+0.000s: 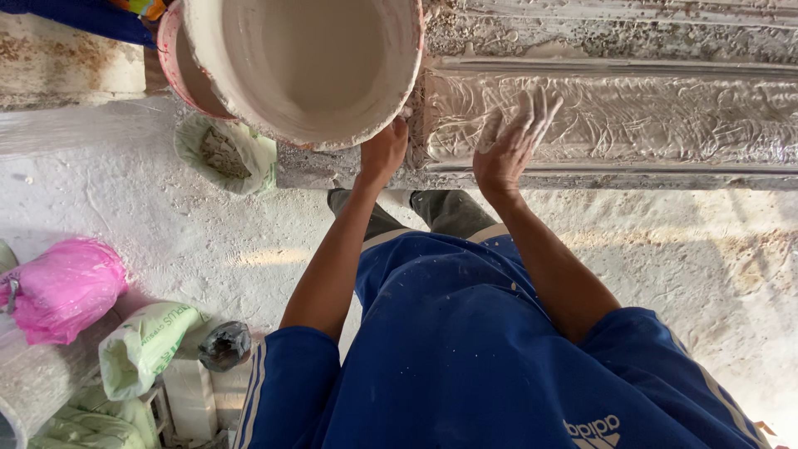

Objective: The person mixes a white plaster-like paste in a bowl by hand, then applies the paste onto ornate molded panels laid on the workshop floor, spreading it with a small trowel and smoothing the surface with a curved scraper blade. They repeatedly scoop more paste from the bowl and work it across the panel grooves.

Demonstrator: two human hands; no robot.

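Observation:
My left hand (pixel 383 151) grips the lower rim of a large white bucket (pixel 303 62), which is tilted so its plaster-coated inside faces the camera. My right hand (pixel 511 141) is spread flat, fingers apart and smeared white, against a long mould (pixel 648 120) filled with wet, streaky white plaster. The mould runs from the bucket to the right edge of the view. My blue shirt and dark trousers fill the lower middle.
A pink bucket (pixel 179 71) sits behind the white one. An open green sack (pixel 226 154) of powder lies on the dusty floor (pixel 166 241). At lower left are a pink bag (pixel 62 287), green sacks (pixel 145 341) and a small dark tin (pixel 224 345).

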